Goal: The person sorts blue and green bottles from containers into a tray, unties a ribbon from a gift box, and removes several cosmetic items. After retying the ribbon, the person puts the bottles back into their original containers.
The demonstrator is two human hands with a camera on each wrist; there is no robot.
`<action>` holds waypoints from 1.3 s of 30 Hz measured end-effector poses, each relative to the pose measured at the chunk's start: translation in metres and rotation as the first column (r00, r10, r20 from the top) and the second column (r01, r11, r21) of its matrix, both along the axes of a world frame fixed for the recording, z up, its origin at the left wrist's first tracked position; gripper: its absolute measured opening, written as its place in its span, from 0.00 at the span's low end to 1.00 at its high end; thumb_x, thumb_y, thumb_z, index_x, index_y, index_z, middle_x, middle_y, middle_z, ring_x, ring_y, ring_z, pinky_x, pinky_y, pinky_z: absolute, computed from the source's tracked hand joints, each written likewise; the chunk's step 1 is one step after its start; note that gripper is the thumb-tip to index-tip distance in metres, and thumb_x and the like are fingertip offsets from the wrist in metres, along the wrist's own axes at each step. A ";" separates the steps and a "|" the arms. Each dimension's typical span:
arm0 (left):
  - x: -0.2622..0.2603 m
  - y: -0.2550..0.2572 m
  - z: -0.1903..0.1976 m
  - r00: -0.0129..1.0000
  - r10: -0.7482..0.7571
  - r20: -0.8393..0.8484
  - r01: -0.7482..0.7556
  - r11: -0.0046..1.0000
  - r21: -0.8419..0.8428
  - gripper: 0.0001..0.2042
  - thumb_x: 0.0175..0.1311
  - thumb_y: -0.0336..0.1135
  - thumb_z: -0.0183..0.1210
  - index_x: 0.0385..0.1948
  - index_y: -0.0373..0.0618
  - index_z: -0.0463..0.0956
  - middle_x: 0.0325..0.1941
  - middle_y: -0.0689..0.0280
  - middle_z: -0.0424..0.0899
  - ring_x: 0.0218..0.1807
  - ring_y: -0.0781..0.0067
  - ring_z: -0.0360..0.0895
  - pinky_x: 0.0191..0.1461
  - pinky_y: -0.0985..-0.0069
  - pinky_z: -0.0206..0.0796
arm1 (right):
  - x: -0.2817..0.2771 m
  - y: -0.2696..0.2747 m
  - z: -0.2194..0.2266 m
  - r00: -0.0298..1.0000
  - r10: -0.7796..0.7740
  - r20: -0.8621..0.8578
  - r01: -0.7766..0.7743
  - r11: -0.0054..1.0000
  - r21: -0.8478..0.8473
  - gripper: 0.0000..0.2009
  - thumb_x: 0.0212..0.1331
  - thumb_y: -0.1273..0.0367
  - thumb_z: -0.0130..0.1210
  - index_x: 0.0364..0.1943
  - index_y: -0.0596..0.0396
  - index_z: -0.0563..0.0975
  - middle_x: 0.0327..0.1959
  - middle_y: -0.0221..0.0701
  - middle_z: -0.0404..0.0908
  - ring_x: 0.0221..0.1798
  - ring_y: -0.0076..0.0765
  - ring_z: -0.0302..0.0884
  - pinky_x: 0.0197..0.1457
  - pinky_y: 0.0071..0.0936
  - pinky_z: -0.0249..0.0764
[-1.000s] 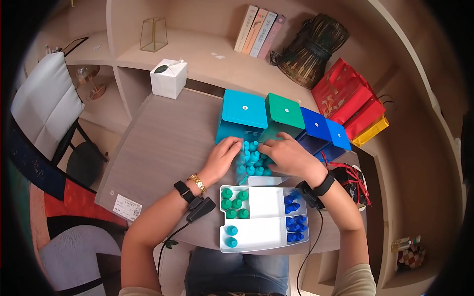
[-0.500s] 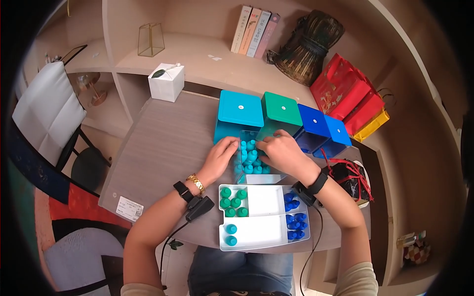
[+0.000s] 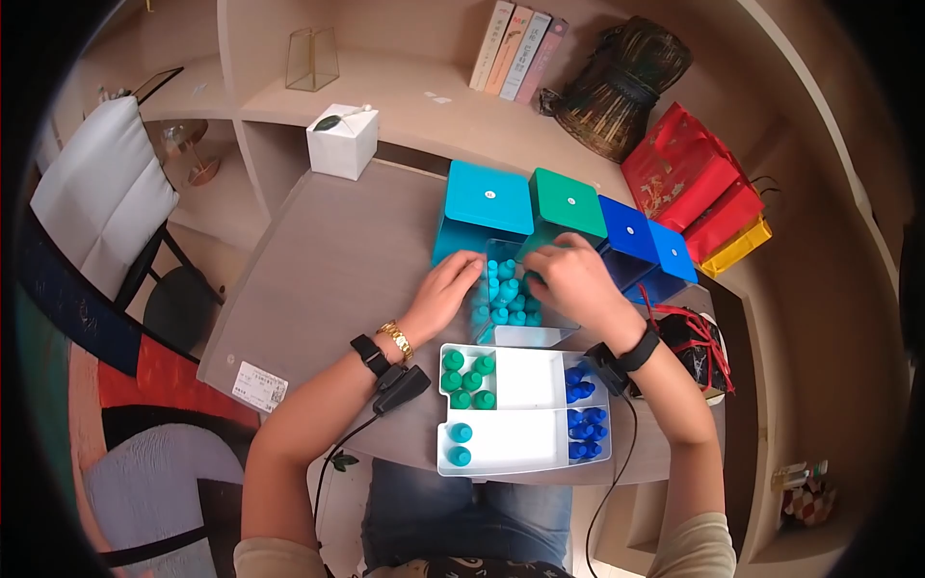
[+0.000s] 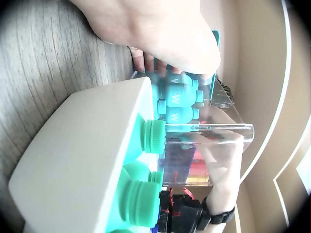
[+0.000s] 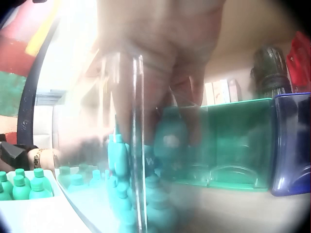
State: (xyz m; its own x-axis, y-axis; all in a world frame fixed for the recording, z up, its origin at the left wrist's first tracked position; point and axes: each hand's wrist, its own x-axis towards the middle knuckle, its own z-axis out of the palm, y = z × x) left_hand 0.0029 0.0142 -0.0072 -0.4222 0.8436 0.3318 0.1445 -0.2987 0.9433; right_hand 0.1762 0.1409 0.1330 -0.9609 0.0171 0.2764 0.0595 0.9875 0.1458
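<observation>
A clear plastic bin (image 3: 536, 335) filled with small turquoise bottles (image 3: 506, 291) stands before the lidded boxes. My left hand (image 3: 447, 291) lies along its left wall, fingers loosely bent and touching the side. Over the bin's right part, my right hand (image 3: 576, 281) reaches down with curled fingers. A darker green-teal bottle (image 5: 171, 135) sits between those fingers in the blurred right wrist view, partly hidden by them. Nearer the body is a white divided tray (image 3: 520, 438) with green bottles (image 3: 468, 378), two teal bottles (image 3: 460, 444) and several dark blue bottles (image 3: 586, 432).
Behind the bin stand a turquoise-lidded box (image 3: 489, 197), a green-lidded box (image 3: 570, 202) and two blue-lidded boxes (image 3: 631, 231). A black package with red ribbon (image 3: 689, 347) lies at the right. A white tissue box (image 3: 343, 143) occupies the desk's far left corner.
The head view has shifted slightly. My right hand has turned and lifted a little over the bin, with a darker bottle now showing at its fingertips. My left hand stays at the bin's wall.
</observation>
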 end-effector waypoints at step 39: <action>-0.002 -0.002 0.006 0.999 -0.020 -0.025 0.018 0.997 -0.078 0.20 0.81 0.47 0.48 0.57 0.38 0.75 0.54 0.63 0.82 0.55 0.74 0.77 0.62 0.73 0.68 | 0.088 -0.152 -0.025 0.969 0.082 0.231 0.113 0.687 -0.718 0.19 0.62 0.63 0.67 0.51 0.60 0.76 0.44 0.41 0.81 0.32 0.45 0.85 0.34 0.36 0.81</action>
